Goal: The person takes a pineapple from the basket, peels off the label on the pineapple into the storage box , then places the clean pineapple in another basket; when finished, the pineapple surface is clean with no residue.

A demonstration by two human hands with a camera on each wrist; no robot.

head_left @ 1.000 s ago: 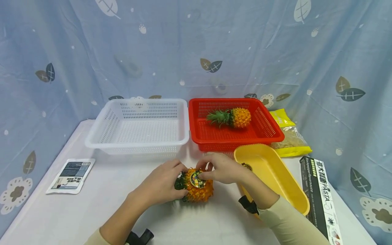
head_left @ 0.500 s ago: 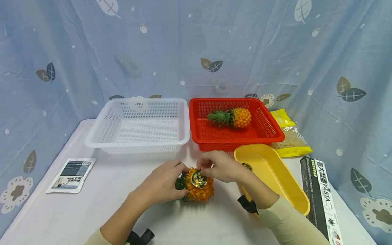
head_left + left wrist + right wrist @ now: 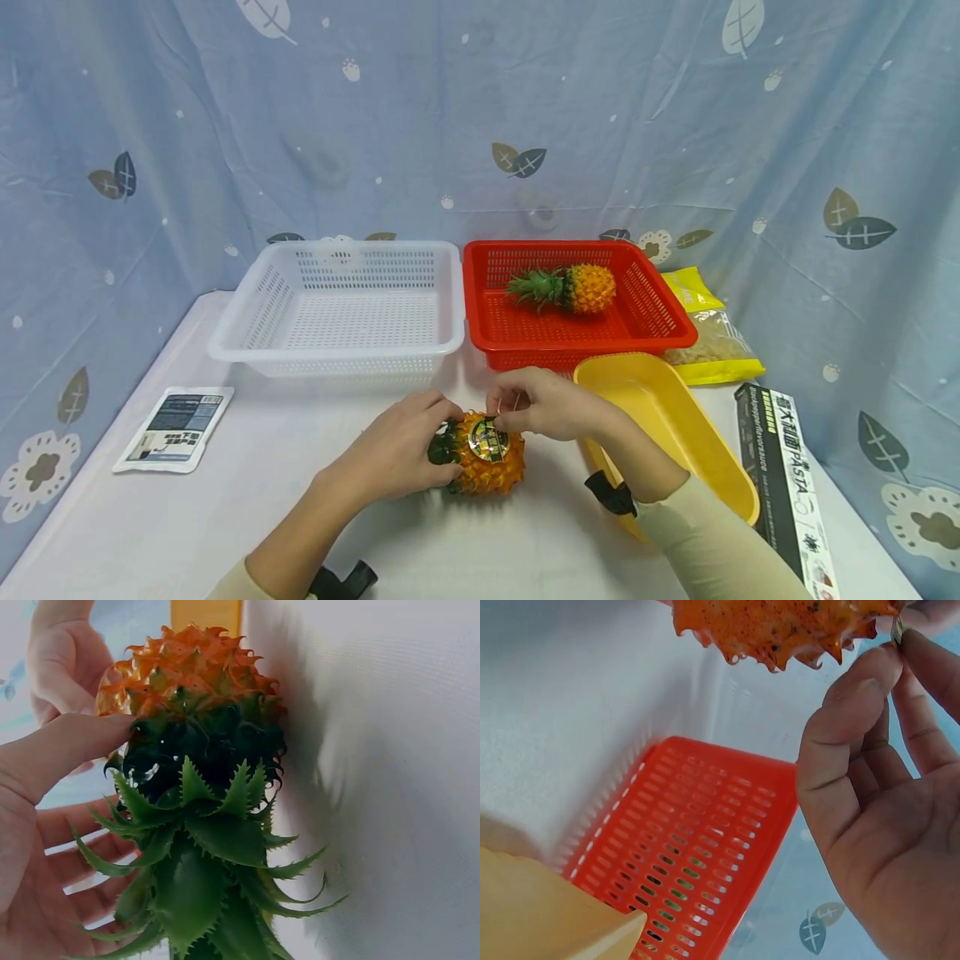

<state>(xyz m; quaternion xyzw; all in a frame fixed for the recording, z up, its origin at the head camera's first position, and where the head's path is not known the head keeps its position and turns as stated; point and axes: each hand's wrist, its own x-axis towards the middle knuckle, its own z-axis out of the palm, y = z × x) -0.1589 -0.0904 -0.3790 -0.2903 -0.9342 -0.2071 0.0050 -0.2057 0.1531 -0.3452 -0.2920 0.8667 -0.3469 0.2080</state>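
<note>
A small pineapple with an orange body and spiny green leaves lies on its side on the white table. My left hand grips it near the leaf end; the left wrist view shows the thumb on the body and the fingers behind the green leaves. A round gold-and-dark sticker is on top of the fruit. My right hand pinches this sticker's edge between thumb and forefinger, as the sticker in the right wrist view also shows.
Behind stand a white basket and a red basket, the red one holding another pineapple. A yellow tray, a pasta bag and a black-and-white pasta box lie right. A white packet lies left.
My right hand has moved slightly up and to the right, still at the sticker's edge. The sticker on the yellow tray's rim is now covered by that hand. My left hand has stayed put.
</note>
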